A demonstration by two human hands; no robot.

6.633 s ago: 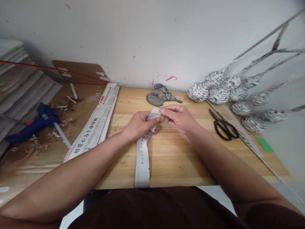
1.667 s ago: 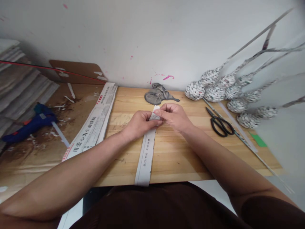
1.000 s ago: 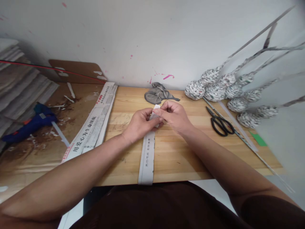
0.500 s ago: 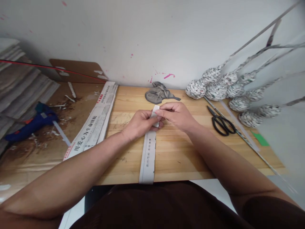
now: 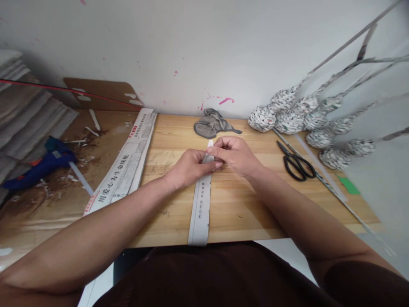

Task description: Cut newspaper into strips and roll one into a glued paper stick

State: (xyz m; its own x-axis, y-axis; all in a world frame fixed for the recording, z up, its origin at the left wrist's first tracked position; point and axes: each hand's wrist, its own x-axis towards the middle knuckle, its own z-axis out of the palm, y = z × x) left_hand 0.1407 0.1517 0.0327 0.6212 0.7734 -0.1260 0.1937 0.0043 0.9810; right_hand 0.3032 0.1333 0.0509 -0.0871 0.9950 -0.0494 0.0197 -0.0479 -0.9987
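A long strip of newspaper (image 5: pixel 200 213) runs from the table's front edge up the middle of the wooden top, printed side showing. Its far end is pinched between my two hands. My left hand (image 5: pixel 191 167) is closed on the strip from the left, thumb laid across it. From the right, my right hand (image 5: pixel 234 155) grips the strip near its tip with thumb and fingers. The white tip pokes out just beyond the fingers. Parts of the strip under the fingers are hidden.
Left lie stacked newspaper strips (image 5: pixel 119 166) and a blue glue gun (image 5: pixel 41 164) on cardboard. Behind my hands sits a grey cloth (image 5: pixel 215 123). Black scissors (image 5: pixel 297 164), a thin paper rod (image 5: pixel 338 198) and several woven paper balls (image 5: pixel 290 121) are at right.
My left thumb has shifted right, toward the right hand's fingers. The strip's tip looks narrower and more pointed, and the strip has swung slightly right.
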